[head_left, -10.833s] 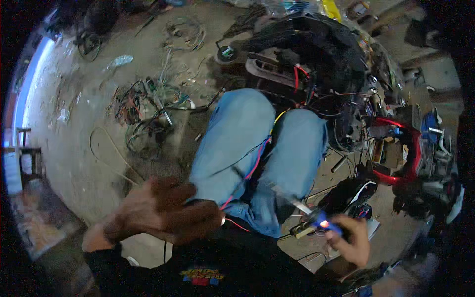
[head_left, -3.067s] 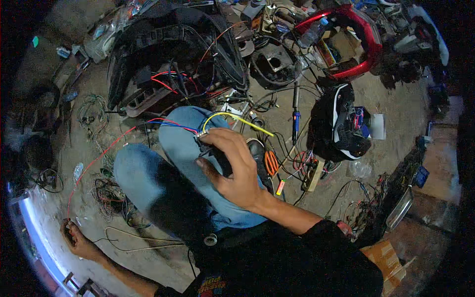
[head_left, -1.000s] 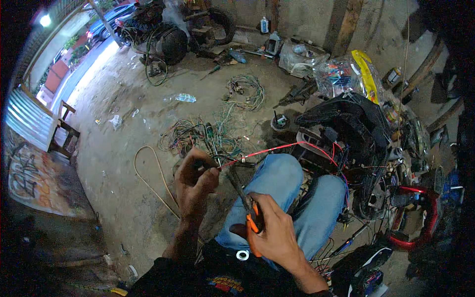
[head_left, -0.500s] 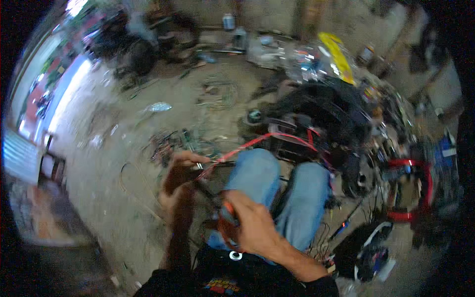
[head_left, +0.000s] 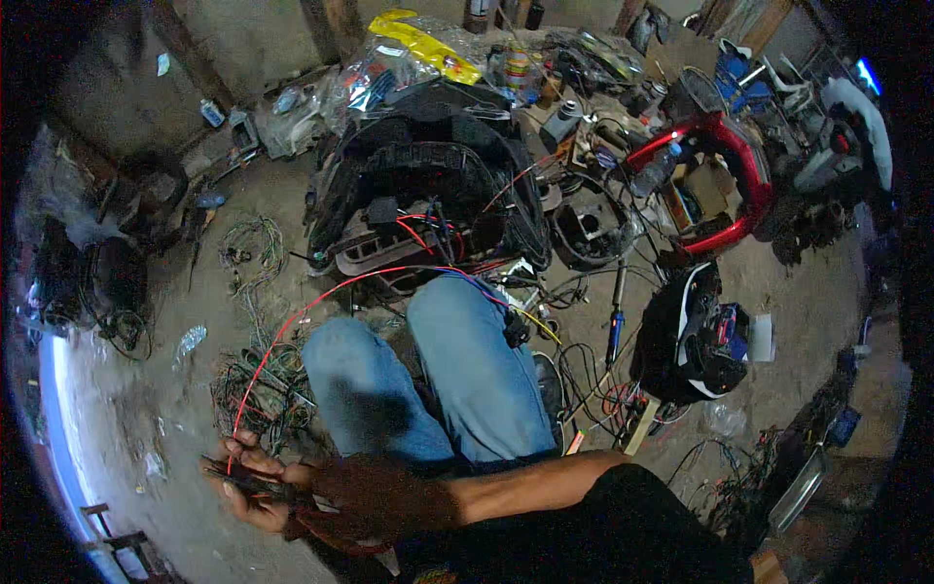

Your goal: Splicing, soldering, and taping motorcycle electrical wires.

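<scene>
My left hand is low at the left, its fingers closed around the end of a long red wire. The wire arcs up over my knees toward the black plastic vehicle body part in front of me. My right hand reaches across from the right, in shadow, and meets the left. It is closed on what looks like a pair of pliers, whose dark jaws lie by the wire end between the fingers. Its handles are mostly hidden. Blue and yellow wires run beside my right knee.
A tangle of old wires lies on the floor left of my knees. To the right are a soldering iron, a black-and-white part and a red curved trim piece. A yellow strip with clear plastic lies behind.
My view has swung right, so the black body part now sits nearer the middle. My right hand has moved with its tool from my lap to my left hand at the wire end.
</scene>
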{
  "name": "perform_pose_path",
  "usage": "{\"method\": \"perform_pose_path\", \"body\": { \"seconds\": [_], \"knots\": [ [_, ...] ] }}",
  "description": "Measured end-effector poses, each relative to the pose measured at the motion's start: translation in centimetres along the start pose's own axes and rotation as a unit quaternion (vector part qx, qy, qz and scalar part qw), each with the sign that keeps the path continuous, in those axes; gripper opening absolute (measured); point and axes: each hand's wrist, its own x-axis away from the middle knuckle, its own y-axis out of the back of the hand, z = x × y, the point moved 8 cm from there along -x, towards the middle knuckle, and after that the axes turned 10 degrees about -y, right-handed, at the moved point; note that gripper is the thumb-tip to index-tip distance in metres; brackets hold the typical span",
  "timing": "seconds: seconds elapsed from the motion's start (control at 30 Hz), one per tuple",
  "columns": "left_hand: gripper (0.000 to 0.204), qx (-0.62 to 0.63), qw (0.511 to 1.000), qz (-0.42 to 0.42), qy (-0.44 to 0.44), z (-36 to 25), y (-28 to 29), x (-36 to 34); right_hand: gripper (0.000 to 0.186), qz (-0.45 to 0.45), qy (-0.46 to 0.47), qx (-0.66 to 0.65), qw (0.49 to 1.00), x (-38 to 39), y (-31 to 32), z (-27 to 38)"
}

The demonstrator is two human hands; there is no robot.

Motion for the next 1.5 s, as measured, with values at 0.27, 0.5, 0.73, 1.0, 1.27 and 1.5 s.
{"method": "perform_pose_path", "body": {
  "seconds": [0.27, 0.5, 0.73, 1.0, 1.27, 1.5],
  "knots": [
    [0.061, 0.174, 0.982, -0.021, 0.075, -0.5, -1.5, -0.6, 0.072, 0.049, 0.028, -0.051, 0.997, -0.4, -0.5, 0.6],
    [0.090, 0.035, 0.996, -0.064, -0.058, -1.5, -3.0, -0.4, 0.059, 0.075, -0.002, -0.087, 0.993, -0.9, -1.6, -0.1],
    [0.075, 0.085, 0.947, 0.183, -0.248, -3.7, -6.3, 0.5, 0.060, 0.097, -0.008, -0.088, 0.991, -0.8, -1.5, 0.2],
    [0.045, 0.079, 0.992, -0.087, -0.055, -0.8, 0.9, -1.8, 0.066, 0.065, -0.012, -0.001, 0.998, 2.7, -0.7, -2.2],
    [0.030, 0.065, 0.992, -0.026, 0.103, 1.6, -1.6, -4.7, 0.028, -0.359, -0.300, 0.028, 0.883, 21.5, 13.9, -10.8],
    [0.022, 0.041, 0.986, -0.113, 0.115, 0.9, -5.0, -4.0, 0.061, -0.530, -0.419, 0.302, 0.673, 38.2, 16.6, -25.6]
  ]
}}
